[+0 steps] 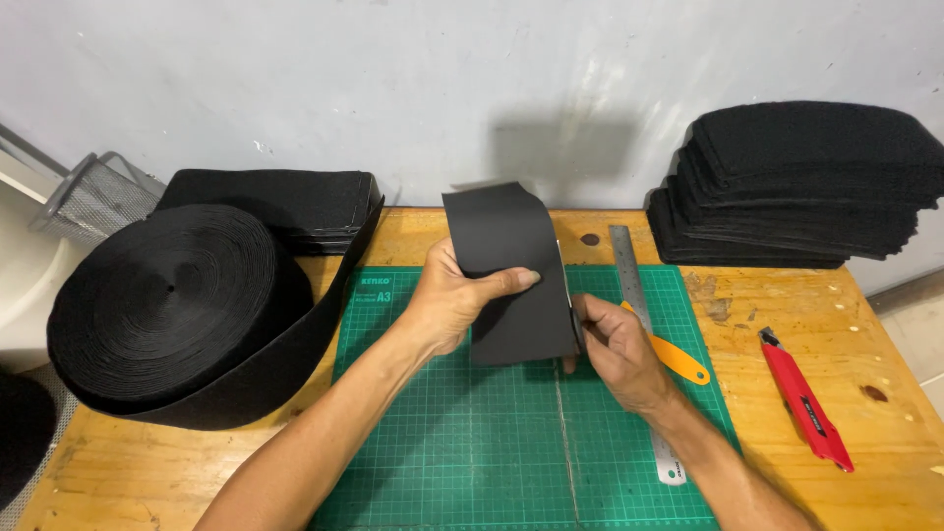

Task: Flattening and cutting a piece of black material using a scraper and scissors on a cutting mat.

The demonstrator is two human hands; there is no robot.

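My left hand (457, 300) grips a cut piece of wide black strap (511, 270), held upright above the green cutting mat (462, 452), thumb across its front. My right hand (615, 349) pinches the piece's lower right edge. An orange-handled tool (678, 359) lies under my right hand, partly hidden, next to a steel ruler (634, 285) that runs along the mat's right side.
A big roll of black strap (167, 305) sits on the left of the wooden table (787, 324), its loose end running toward the mat. Black pieces are stacked at back left (285, 202) and back right (796, 182). A red utility knife (806, 413) lies right. A wire basket (88, 197) stands far left.
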